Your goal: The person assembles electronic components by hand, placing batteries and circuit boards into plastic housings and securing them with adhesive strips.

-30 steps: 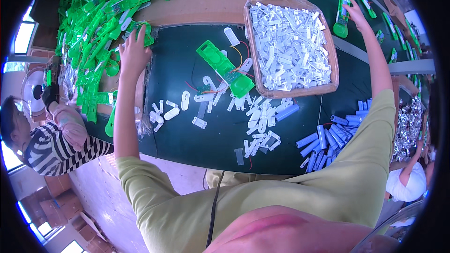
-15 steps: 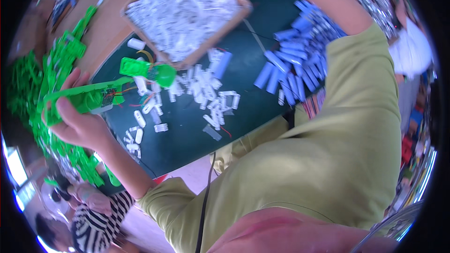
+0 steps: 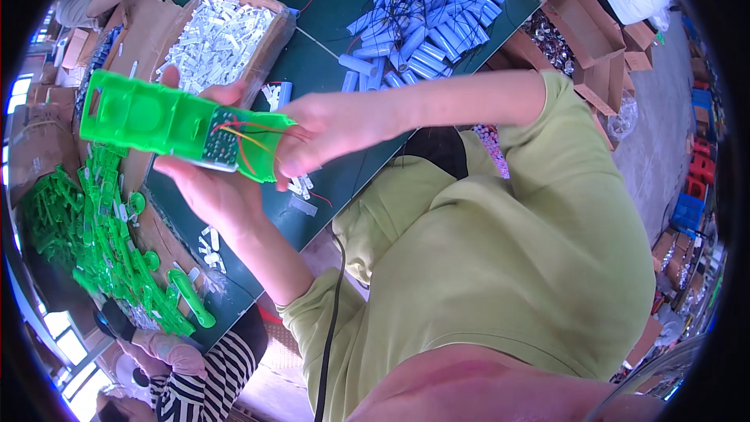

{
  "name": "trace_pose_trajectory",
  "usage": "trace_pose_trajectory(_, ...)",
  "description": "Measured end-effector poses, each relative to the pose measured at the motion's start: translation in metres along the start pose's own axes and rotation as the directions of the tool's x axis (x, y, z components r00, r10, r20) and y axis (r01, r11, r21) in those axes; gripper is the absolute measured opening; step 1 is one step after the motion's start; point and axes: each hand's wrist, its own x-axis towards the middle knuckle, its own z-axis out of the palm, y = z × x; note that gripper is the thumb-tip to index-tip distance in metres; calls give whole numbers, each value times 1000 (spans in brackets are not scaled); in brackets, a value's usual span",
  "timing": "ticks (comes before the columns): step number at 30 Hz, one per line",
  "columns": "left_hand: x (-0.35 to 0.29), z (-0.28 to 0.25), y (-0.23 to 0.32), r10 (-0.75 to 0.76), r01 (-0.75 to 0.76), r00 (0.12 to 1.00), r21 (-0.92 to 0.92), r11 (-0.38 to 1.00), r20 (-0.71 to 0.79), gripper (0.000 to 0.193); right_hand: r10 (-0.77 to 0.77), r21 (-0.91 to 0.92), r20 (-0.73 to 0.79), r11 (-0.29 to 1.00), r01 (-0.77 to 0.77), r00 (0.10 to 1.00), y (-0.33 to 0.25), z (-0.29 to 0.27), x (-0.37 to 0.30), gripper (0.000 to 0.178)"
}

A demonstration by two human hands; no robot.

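Observation:
A long green plastic housing [image 3: 144, 119] is held up over the near-left part of the table, its hollow side showing. Inside it, toward the right end, sits a small circuit board [image 3: 222, 137] with red and yellow wires [image 3: 254, 143] running off it. My left hand [image 3: 223, 197] supports the housing from below and behind, thumb on the near side and fingertips past the far edge. My right hand [image 3: 328, 126] is closed around the right end, where the wires lead. Whether its fingers also pinch a small part is hidden.
Beyond my hands is a cardboard box [image 3: 273, 51] of white plastic pieces [image 3: 215, 39]. Blue cylindrical cells [image 3: 426, 27] are heaped at the far right of the table [image 3: 328, 8]. Green plastic parts [image 3: 117, 227] pile up at left. Other people sit at the far left and near left.
My right hand has come back from the box of white pieces to the housing's right end. The housing has turned, showing more of its inside, and the view has shifted.

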Motion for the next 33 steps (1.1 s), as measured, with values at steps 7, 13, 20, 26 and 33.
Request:
trace_pose_trajectory(7, 6, -5, -9, 46, -37, 993, 84, 996, -107, 69, 150, 124, -273, 985, -119, 950, -16, 14, -56, 30)
trace_pose_trajectory(13, 1, -12, -13, 126, -97, 991, 388, 916, -49, 49, -74, -181, -421, 983, -4, 904, -54, 5, -70, 31)
trace_pose_trajectory(20, -18, -11, -26, -38, 88, 989, 354, 931, -145, 52, -227, -534, -417, 845, -35, 880, -100, -22, -48, 28)
trace_pose_trajectory(26, -31, 5, -32, -154, 168, 981, 120, 978, -122, 53, -592, -926, -60, 334, 177, 804, -118, -44, -26, 18)
trace_pose_trajectory(33, -42, 13, -45, -230, 235, 965, 23, 972, -122, 57, -278, -92, -376, 960, 263, 884, -55, -55, 32, 35)
